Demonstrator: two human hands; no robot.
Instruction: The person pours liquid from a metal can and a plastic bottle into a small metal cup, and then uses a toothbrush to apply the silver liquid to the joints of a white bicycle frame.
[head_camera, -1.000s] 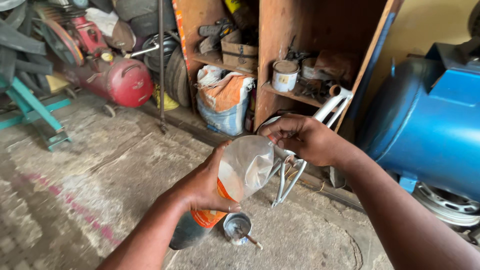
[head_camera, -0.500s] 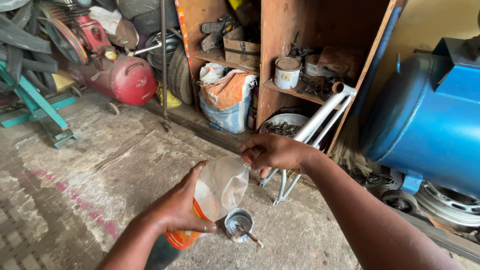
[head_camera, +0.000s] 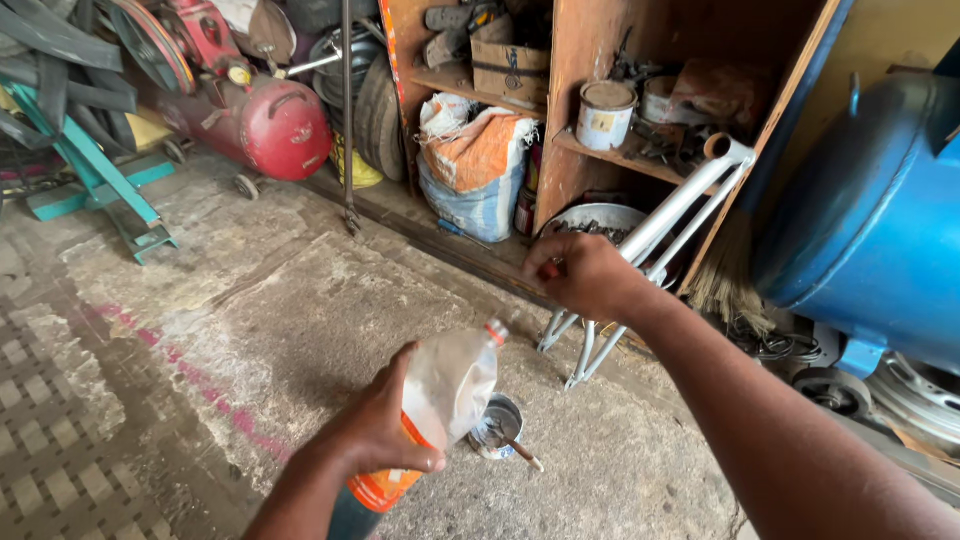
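Observation:
My left hand (head_camera: 385, 435) grips a clear plastic bottle (head_camera: 452, 380) with an orange label, tilted with its open neck pointing up and right. Just beyond the bottle, a small round tin (head_camera: 497, 425) sits on the concrete floor with a brush (head_camera: 525, 455) resting in it. My right hand (head_camera: 590, 275) is raised above and apart from the bottle, its fingers closed around a small red cap. It hovers in front of a white bicycle frame (head_camera: 680, 200) that leans against the wooden shelf (head_camera: 570, 120).
A red compressor tank (head_camera: 275, 125) and a teal metal stand (head_camera: 100, 180) are at the back left. A filled sack (head_camera: 480, 165) and a paint can (head_camera: 605, 112) sit in the shelf. A big blue tank (head_camera: 880, 220) and a broom (head_camera: 725, 280) stand at right.
My right hand has come off the bottle's mouth and lifted up and right with the cap. My left hand has lowered the bottle toward the tin.

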